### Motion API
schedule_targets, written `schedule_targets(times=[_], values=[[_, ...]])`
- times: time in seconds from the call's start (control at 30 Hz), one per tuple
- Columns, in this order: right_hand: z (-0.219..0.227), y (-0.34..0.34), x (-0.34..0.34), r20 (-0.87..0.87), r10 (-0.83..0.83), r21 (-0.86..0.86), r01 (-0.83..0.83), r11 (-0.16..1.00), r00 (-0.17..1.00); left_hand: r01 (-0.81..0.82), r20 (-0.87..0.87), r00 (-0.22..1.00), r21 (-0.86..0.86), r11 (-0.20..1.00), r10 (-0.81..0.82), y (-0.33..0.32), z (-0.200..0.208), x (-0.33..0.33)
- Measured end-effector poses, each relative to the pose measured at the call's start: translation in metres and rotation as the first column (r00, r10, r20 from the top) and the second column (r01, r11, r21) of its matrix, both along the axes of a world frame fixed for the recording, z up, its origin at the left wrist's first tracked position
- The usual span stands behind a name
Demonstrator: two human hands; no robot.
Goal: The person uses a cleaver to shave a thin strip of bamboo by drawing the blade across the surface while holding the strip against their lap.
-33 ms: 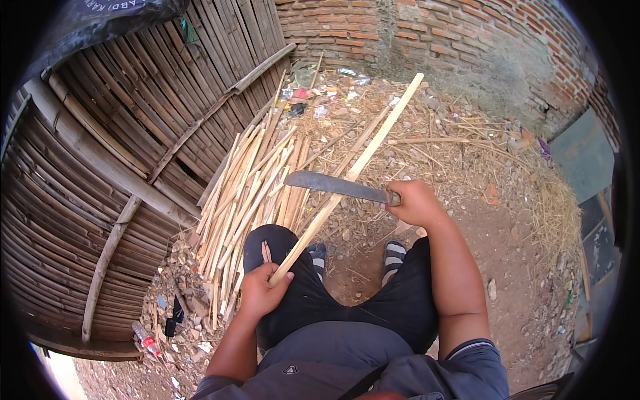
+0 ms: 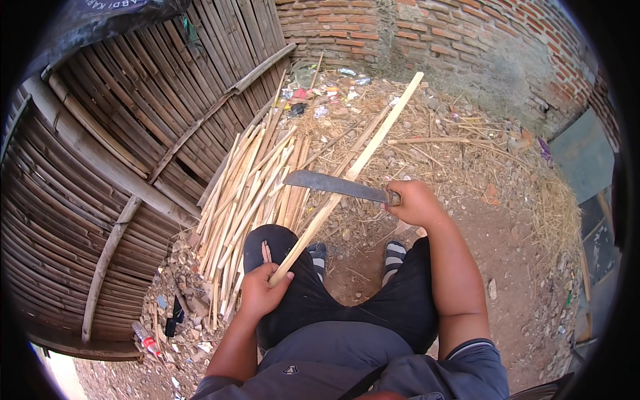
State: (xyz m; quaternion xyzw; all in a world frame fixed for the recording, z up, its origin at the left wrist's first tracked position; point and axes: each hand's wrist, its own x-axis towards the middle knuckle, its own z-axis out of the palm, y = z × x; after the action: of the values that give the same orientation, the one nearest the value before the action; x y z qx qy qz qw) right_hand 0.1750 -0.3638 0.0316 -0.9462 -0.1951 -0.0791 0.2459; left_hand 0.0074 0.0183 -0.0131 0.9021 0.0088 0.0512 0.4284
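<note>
My left hand [image 2: 265, 291] is closed round the near end of a long, pale wooden strip [image 2: 370, 152], just over my left knee. The strip slants away from me to the upper right. In my right hand [image 2: 417, 203] is the handle of a machete [image 2: 333, 184], gripped by closed fingers. Its broad dark blade points left and lies across the strip around mid-length; whether the edge bites into the wood I cannot tell. Left of the strip, a pile of similar pale strips [image 2: 240, 207] rests on the ground beside my left knee.
A bamboo slat wall [image 2: 133, 107] bounds the left side, and a brick wall [image 2: 453, 47] stands at the back. Scattered litter [image 2: 320, 97] lies near their corner. Dry straw [image 2: 547, 207] covers ground at the right. A plastic bottle [image 2: 145, 339] lies at lower left.
</note>
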Motion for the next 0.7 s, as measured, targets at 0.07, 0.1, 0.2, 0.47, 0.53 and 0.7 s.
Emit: schedule_targets(times=[0.07, 0.1, 0.2, 0.47, 0.53, 0.7], values=[[0.0024, 0.0016, -0.001, -0.016, -0.015, -0.007, 0.015, 1.0, 1.0, -0.005, -0.01, 1.0, -0.011, 1.0, 0.005, 0.0006, -0.001, -0.0003], [0.0027, 0.0018, -0.0011, -0.028, -0.026, -0.012, 0.026, 1.0, 0.999, -0.004, -0.005, 1.0, -0.002, 1.0, 0.004, 0.0008, -0.0007, -0.0004], [-0.0024, -0.0026, 0.0013, -0.019, -0.019, -0.024, 0.019, 1.0, 1.0, 0.003, 0.001, 1.0, 0.02, 1.0, -0.003, 0.0005, -0.0009, 0.0003], [0.0013, -0.0012, 0.0, -0.045, -0.015, -0.016, 0.014, 1.0, 0.999, 0.003, -0.003, 1.0, 0.021, 1.0, -0.003, 0.0006, -0.0001, 0.0], [-0.0005, -0.002, 0.0007, -0.039, -0.007, -0.013, 0.007, 1.0, 0.999, 0.001, 0.005, 1.0, 0.032, 0.999, -0.001, -0.0002, -0.0004, 0.0003], [-0.0034, -0.0024, -0.0007, -0.032, 0.029, -0.021, -0.03, 0.999, 0.999, -0.002, 0.022, 1.0, 0.048, 0.999, 0.001, -0.0014, -0.0014, 0.001]])
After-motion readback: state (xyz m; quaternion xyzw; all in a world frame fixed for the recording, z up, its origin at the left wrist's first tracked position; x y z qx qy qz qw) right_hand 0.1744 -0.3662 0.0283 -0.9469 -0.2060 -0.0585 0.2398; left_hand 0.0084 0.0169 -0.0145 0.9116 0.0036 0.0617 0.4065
